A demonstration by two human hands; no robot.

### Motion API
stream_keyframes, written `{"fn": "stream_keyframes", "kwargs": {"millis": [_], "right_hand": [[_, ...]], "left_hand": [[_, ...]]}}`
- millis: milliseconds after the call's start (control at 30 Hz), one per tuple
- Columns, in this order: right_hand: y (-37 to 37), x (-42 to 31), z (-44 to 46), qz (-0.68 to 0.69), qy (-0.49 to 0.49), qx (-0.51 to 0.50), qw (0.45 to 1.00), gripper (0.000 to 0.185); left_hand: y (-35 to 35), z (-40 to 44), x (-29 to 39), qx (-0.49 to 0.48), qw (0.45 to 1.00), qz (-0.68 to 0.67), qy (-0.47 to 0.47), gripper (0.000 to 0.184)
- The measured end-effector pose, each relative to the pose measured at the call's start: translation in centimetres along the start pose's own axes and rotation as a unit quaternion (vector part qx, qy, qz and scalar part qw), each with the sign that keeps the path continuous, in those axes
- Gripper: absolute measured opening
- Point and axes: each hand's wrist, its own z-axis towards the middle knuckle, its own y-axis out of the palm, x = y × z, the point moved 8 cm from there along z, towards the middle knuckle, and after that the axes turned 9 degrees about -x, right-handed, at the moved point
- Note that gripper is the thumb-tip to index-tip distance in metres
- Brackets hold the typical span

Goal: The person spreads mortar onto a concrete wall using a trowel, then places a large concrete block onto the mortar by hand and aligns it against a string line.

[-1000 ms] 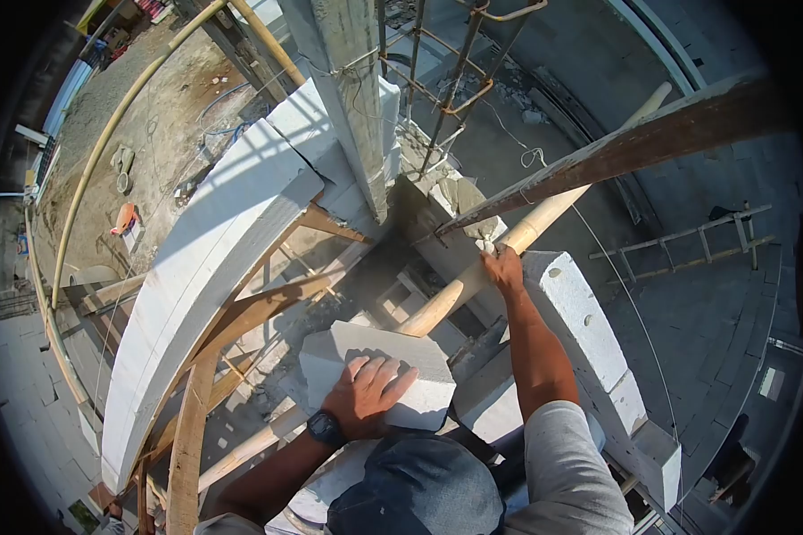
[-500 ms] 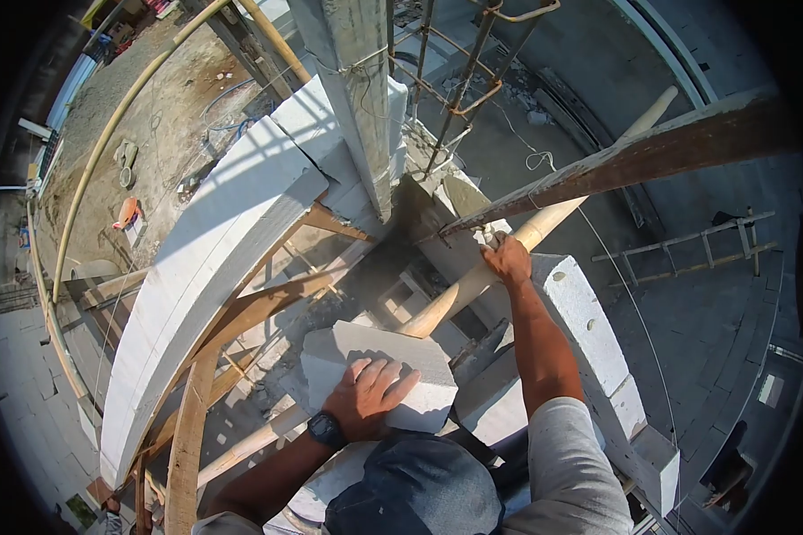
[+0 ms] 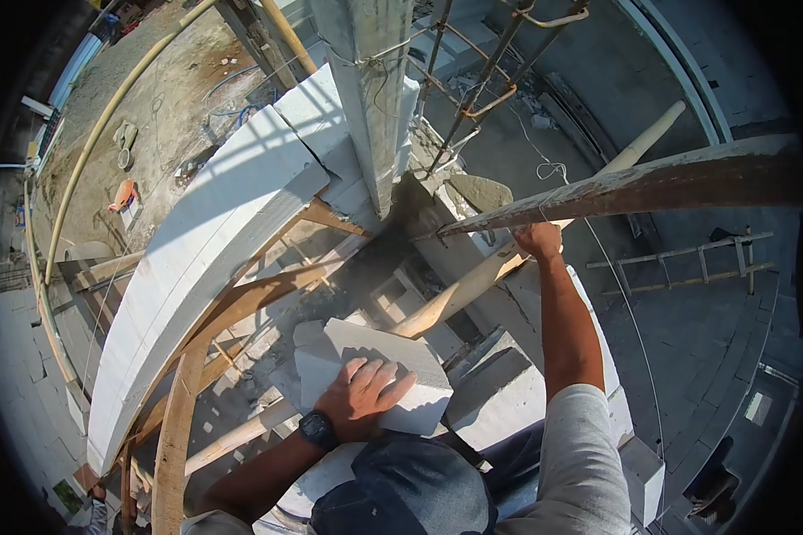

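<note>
My left hand (image 3: 366, 399) lies over a pale lightweight concrete block (image 3: 424, 392), fingers curled across its top face, holding it tilted close to my body. A dark watch (image 3: 318, 430) is on that wrist. My right hand (image 3: 539, 239) is closed just under the brown timber beam (image 3: 633, 192). It appears to grip a trowel, whose grey, mortar-smeared blade (image 3: 480, 193) shows beyond the beam. The trowel's handle is mostly hidden by the beam and fingers. Beneath that hand runs a round pole (image 3: 459, 294).
A curved white block wall (image 3: 192, 241) stands at left on timber framing (image 3: 180, 437). A metal post (image 3: 366, 98) and rebar cage (image 3: 486, 62) rise ahead. There are open drops between the timbers. A bamboo ladder (image 3: 687, 263) is at right. Another person's hand (image 3: 97, 491) shows lower left.
My right hand has moved right and slightly up toward the beam, and the trowel blade has shifted right with it. My left hand stays on the block, which has tilted a little.
</note>
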Motion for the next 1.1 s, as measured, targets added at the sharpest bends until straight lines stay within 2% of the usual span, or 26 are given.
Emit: {"fn": "stream_keyframes", "kwargs": {"millis": [100, 200, 300, 400, 500, 600, 700, 800, 900, 1000, 1100], "right_hand": [[2.2, 1.3, 2.3, 0.047, -0.04, -0.01, 0.998, 0.054], [9.5, 4.9, 8.5, -0.062, -0.184, 0.102, 0.976, 0.056], [10.1, 6.2, 9.1, -0.051, -0.177, 0.094, 0.978, 0.056], [5.7, 4.1, 5.1, 0.061, -0.135, 0.008, 0.989, 0.059], [3.9, 2.2, 3.2, 0.016, -0.093, -0.039, 0.995, 0.059], [8.6, 3.9, 6.6, -0.011, -0.159, -0.002, 0.987, 0.061], [4.9, 1.3, 4.0, 0.051, -0.155, -0.023, 0.986, 0.065], [10.2, 4.1, 8.5, -0.06, -0.202, 0.057, 0.976, 0.068], [7.6, 3.9, 6.4, 0.038, -0.123, -0.016, 0.992, 0.064], [8.6, 3.6, 7.0, 0.003, -0.189, 0.034, 0.981, 0.06], [8.7, 3.7, 7.1, -0.005, -0.205, 0.071, 0.976, 0.057]], "left_hand": [[-0.1, 1.2, 0.0, -0.017, 0.999, 0.038, -0.004, 0.059], [0.2, 1.7, 0.0, -0.023, 0.998, 0.054, -0.007, 0.059], [0.2, 1.3, -0.1, -0.023, 1.0, 0.017, -0.01, 0.059], [-0.1, 1.4, 0.0, -0.025, 1.0, -0.002, -0.012, 0.059], [-0.6, 2.3, 0.0, -0.035, 0.999, 0.008, -0.02, 0.059], [-0.6, 2.3, -0.1, -0.037, 0.999, 0.007, -0.022, 0.058], [-0.2, 2.1, 0.0, -0.031, 0.999, 0.004, -0.021, 0.059], [-0.3, 2.2, -0.2, -0.026, 0.999, 0.009, -0.022, 0.058], [0.0, 2.0, -0.1, -0.027, 0.999, 0.021, -0.016, 0.062], [0.1, 2.1, -0.2, -0.029, 0.999, 0.029, -0.014, 0.063], [-0.2, 2.2, -0.1, -0.025, 0.999, 0.035, -0.013, 0.062]]}}
